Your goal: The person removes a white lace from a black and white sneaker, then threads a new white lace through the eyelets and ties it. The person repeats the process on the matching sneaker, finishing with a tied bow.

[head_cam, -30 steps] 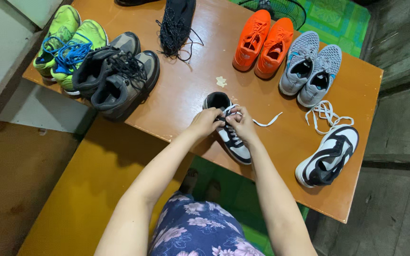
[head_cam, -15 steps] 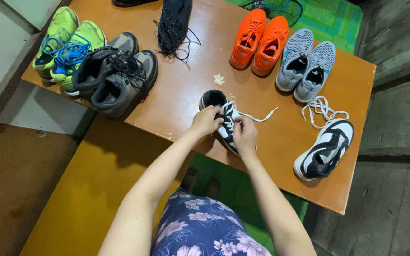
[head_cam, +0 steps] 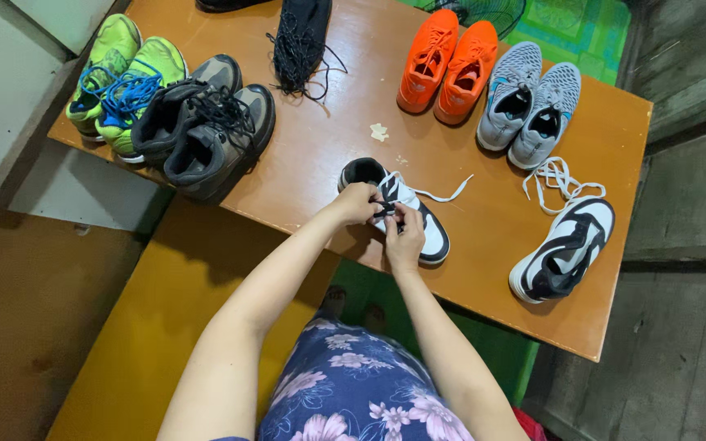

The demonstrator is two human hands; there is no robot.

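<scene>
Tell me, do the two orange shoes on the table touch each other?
Touching. The head view shows the left orange shoe and the right orange shoe pressed side by side, with no table visible between them.

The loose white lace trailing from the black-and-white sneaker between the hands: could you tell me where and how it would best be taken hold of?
Probably at its free end, pinched from above. The white lace runs out from the black-and-white sneaker to the right across the bare wooden table, flat and clear of other shoes. The left hand and right hand crowd the eyelets, so the far tip looks the easiest grip, reached from the right.
</scene>
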